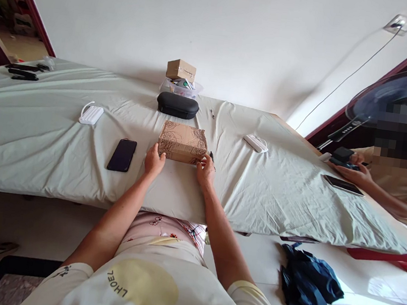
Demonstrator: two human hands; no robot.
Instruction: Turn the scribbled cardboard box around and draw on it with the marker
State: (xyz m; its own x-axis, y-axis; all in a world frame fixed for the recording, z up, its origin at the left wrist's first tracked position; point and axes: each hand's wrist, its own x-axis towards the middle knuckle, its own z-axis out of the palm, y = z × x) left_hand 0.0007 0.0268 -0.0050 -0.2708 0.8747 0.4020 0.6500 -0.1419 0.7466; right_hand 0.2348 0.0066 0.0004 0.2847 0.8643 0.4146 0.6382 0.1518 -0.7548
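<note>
A brown cardboard box (183, 140) covered in dark scribbled loops sits on the cloth in front of me. My left hand (154, 160) grips its near left corner, the thumb against the front side. At the near right corner my right hand (206, 171) holds the box in the same way. A slim black thing like a pen (212, 160) shows just beside my right fingers; whether they touch it I cannot tell. To the left of my left hand lies a dark phone (122, 155). Behind the box is a black zip case (177, 105).
A pale cloth covers the table (276, 197). White corded blocks lie left (91, 115) and right (255, 143). At the back stands a plastic tub (198, 92) with a small carton (181, 69). A person (400, 193) at right holds a dark device, near a fan (402, 93).
</note>
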